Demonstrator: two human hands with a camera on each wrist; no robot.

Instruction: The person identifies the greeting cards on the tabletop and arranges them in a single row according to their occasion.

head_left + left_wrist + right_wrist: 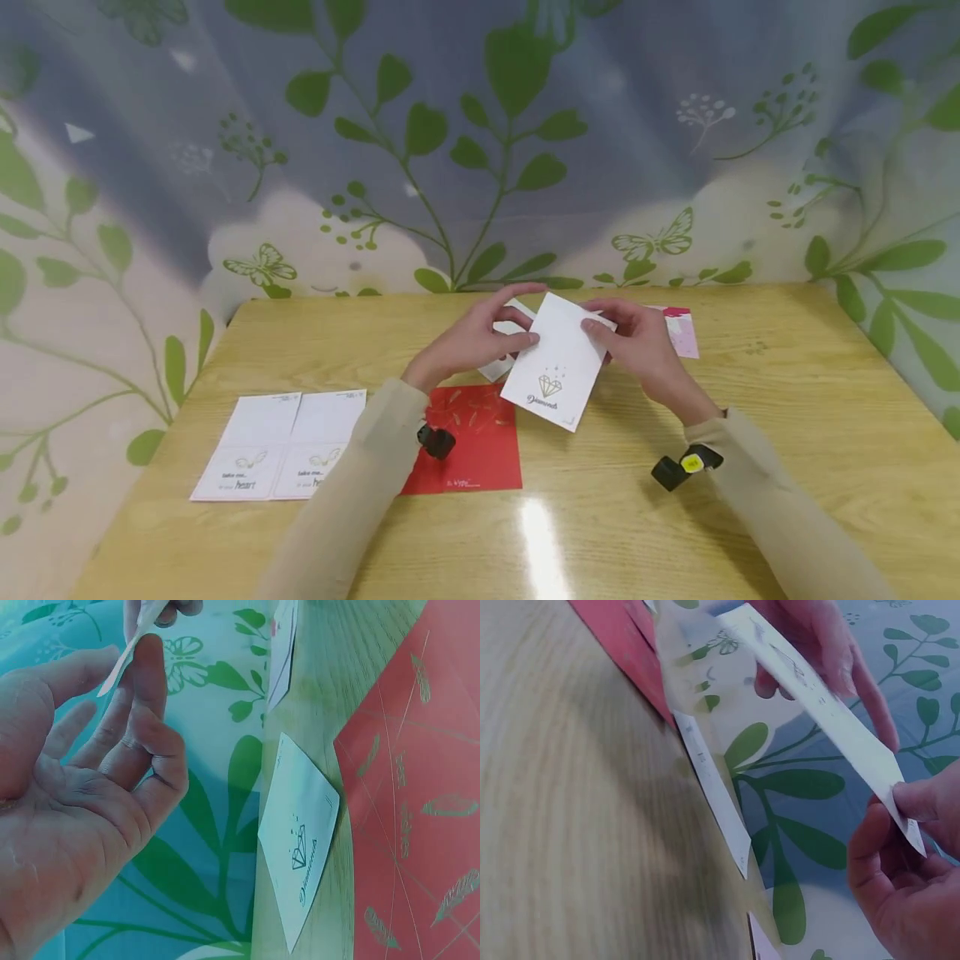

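A white card (558, 350) printed with gold heart-shaped gems and the word "Diamonds" is held up, tilted, above the table. My right hand (648, 346) pinches its upper right corner, thumb in front and fingers behind. At the card's left edge is my left hand (483, 333), its thumb over the front and its other fingers loosely bent around the edge. Beneath the left hand, a second white "Diamonds" card (300, 840) lies on the table. A red card (480, 450) with gold feathers lies nearer me, partly hidden by the left sleeve.
On the left, two white cards (258, 421) reading "take me... heart" lie side by side. A pink and white card (682, 333) is partly behind the right hand. The wooden table (787, 375) meets a leaf-patterned curtain (480, 167) at the back.
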